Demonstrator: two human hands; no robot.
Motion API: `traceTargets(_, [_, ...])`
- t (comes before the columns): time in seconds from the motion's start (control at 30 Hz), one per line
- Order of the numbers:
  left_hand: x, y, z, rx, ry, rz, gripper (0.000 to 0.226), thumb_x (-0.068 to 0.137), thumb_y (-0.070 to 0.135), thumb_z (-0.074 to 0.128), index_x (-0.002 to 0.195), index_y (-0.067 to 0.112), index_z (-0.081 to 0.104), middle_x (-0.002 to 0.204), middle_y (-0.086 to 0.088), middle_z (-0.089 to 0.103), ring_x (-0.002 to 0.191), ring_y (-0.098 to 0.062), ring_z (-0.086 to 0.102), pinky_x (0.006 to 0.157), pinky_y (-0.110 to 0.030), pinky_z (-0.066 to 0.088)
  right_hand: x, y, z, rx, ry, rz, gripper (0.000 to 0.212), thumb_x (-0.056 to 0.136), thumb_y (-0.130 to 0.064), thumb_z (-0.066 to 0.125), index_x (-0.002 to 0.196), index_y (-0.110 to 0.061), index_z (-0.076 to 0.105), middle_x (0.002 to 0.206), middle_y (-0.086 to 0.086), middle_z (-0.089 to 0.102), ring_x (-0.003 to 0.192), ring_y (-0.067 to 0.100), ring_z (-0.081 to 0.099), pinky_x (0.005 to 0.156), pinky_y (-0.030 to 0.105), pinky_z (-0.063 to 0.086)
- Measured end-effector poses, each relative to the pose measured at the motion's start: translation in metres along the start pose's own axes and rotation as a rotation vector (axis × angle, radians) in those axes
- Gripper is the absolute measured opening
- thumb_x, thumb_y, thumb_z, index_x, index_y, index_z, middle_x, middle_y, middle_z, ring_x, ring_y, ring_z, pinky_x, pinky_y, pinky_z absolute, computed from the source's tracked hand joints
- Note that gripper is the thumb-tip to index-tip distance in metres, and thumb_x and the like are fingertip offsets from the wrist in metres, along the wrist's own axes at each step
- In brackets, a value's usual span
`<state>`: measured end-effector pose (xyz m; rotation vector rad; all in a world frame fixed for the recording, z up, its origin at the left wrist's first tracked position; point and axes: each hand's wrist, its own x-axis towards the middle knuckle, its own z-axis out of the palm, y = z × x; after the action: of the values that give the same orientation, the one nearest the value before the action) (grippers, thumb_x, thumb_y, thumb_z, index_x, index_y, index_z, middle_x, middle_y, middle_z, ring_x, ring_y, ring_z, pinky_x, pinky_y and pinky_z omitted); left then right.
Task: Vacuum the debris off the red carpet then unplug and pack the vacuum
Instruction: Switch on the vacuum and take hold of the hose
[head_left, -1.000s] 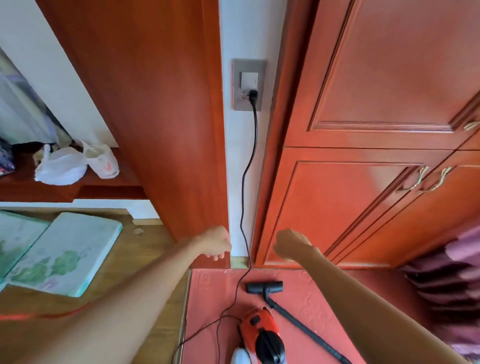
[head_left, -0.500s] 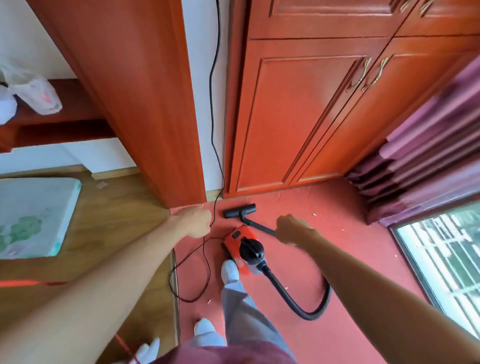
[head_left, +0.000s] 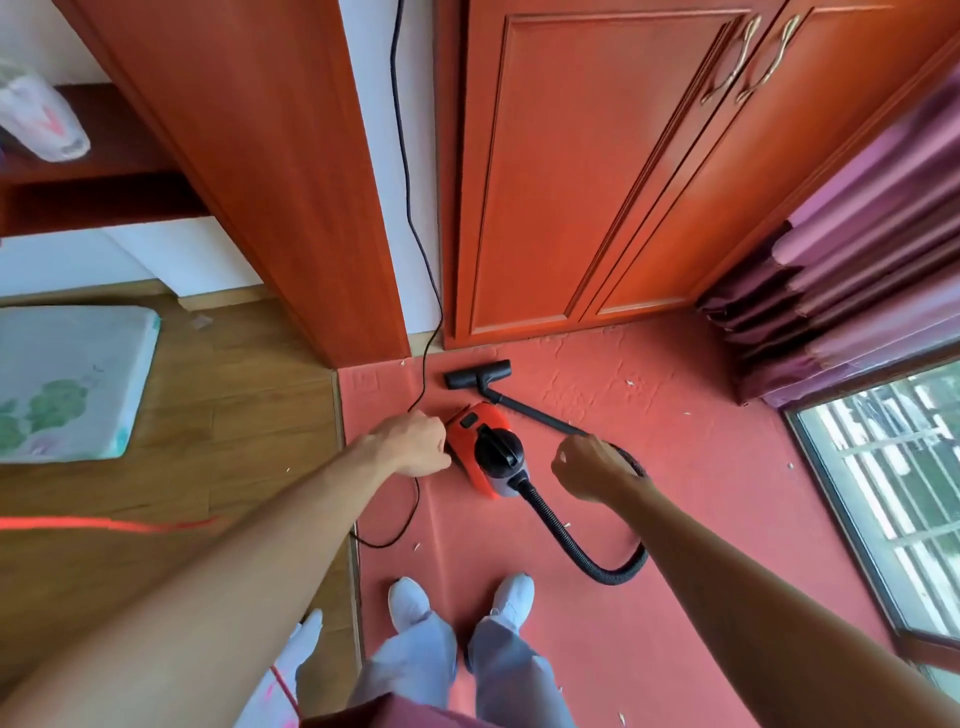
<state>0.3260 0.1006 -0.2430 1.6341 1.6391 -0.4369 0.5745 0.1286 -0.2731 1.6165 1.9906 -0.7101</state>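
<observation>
A small orange vacuum (head_left: 483, 441) with a black handle sits on the red carpet (head_left: 675, 519). Its black hose (head_left: 597, 569) loops right, and the wand runs to the floor nozzle (head_left: 478, 375) by the cabinet. The black power cord (head_left: 410, 208) climbs the white wall. White debris bits (head_left: 630, 383) lie scattered on the carpet. My left hand (head_left: 413, 441) is curled beside the vacuum's left edge, with nothing seen in it. My right hand (head_left: 592, 467) hovers with bent fingers over the wand's rear end; a grip cannot be made out.
Red-brown wooden cabinets (head_left: 597, 182) stand ahead, purple curtains (head_left: 857, 249) and a window (head_left: 893, 493) to the right. Wooden floor (head_left: 208, 441) with a pale cushion (head_left: 67, 379) lies left. My white-socked feet (head_left: 457, 597) stand on the carpet.
The view has tilted down from the wall socket to the floor. Both hands have dropped toward the vacuum, the left to its side and the right to the wand end.
</observation>
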Motion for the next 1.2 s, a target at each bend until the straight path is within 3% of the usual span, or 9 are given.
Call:
traceTargets(0.17, [0.015,0.028,0.007,-0.018,-0.002,-0.001,0.023,0.093,0.018,0.053,0.101,0.004,0.070,0.107,-0.015,0.072,0.095,-0.033,0.068,0.083,-0.041,0.057,0.019,0.036,0.017,0.011,-0.044,-0.005,0.022,0.091,-0.019,0.046,0.091,-0.007,0.064,0.100,0.014,0.067,0.083,0.030,0.063,0.064,0.032,0.049])
traceTargets(0.27, [0.024,0.037,0.014,-0.032,-0.033,0.001,0.023,0.093,0.016,0.052,0.101,0.004,0.069,0.108,-0.016,0.071,0.097,-0.034,0.067,0.079,-0.037,0.053,0.020,0.045,0.023,-0.005,-0.062,0.001,0.019,0.092,-0.018,0.047,0.083,-0.007,0.061,0.096,0.013,0.067,0.080,0.029,0.064,0.060,0.031,0.047])
traceTargets(0.33, [0.034,0.039,0.018,-0.055,-0.048,-0.004,0.023,0.093,0.015,0.051,0.099,0.003,0.070,0.104,-0.016,0.072,0.097,-0.034,0.067,0.074,-0.034,0.050,0.023,0.050,0.025,-0.003,-0.057,-0.002,0.022,0.092,-0.016,0.045,0.089,-0.005,0.064,0.093,0.013,0.066,0.077,0.029,0.062,0.060,0.031,0.048])
traceTargets(0.53, [0.083,0.024,0.034,-0.078,-0.087,-0.017,0.025,0.092,0.017,0.051,0.097,0.005,0.073,0.101,-0.015,0.074,0.096,-0.033,0.068,0.083,-0.038,0.055,0.055,0.045,0.031,-0.005,-0.118,0.009,0.025,0.092,-0.012,0.043,0.101,-0.003,0.064,0.099,0.014,0.065,0.073,0.027,0.055,0.057,0.030,0.041])
traceTargets(0.63, [0.113,0.006,0.040,-0.076,-0.138,-0.006,0.025,0.092,0.017,0.052,0.098,0.006,0.073,0.102,-0.015,0.074,0.098,-0.033,0.068,0.083,-0.038,0.055,0.081,0.032,0.040,0.012,-0.140,0.015,0.025,0.092,-0.010,0.042,0.101,0.000,0.063,0.105,0.018,0.065,0.075,0.030,0.055,0.059,0.031,0.039])
traceTargets(0.83, [0.189,-0.037,0.047,-0.018,-0.104,-0.018,0.025,0.095,0.020,0.049,0.105,0.005,0.066,0.114,-0.016,0.069,0.104,-0.035,0.065,0.085,-0.040,0.053,0.157,0.001,0.060,-0.053,-0.128,0.013,0.028,0.093,-0.010,0.043,0.112,-0.004,0.063,0.116,0.017,0.066,0.103,0.037,0.065,0.071,0.034,0.046])
traceTargets(0.97, [0.237,-0.052,0.063,0.005,-0.098,-0.023,0.025,0.096,0.019,0.048,0.106,0.006,0.066,0.115,-0.015,0.068,0.106,-0.035,0.064,0.084,-0.038,0.051,0.209,-0.006,0.080,-0.043,-0.118,0.029,0.030,0.095,-0.017,0.045,0.116,-0.005,0.062,0.116,0.017,0.067,0.103,0.037,0.065,0.075,0.035,0.048])
traceTargets(1.2, [0.318,-0.053,0.119,-0.068,-0.113,0.003,0.026,0.096,0.017,0.045,0.103,0.005,0.067,0.108,-0.015,0.071,0.099,-0.035,0.066,0.081,-0.039,0.052,0.287,-0.003,0.150,0.016,-0.174,0.076,0.029,0.091,-0.010,0.043,0.111,-0.007,0.064,0.112,0.014,0.068,0.101,0.034,0.066,0.075,0.035,0.049])
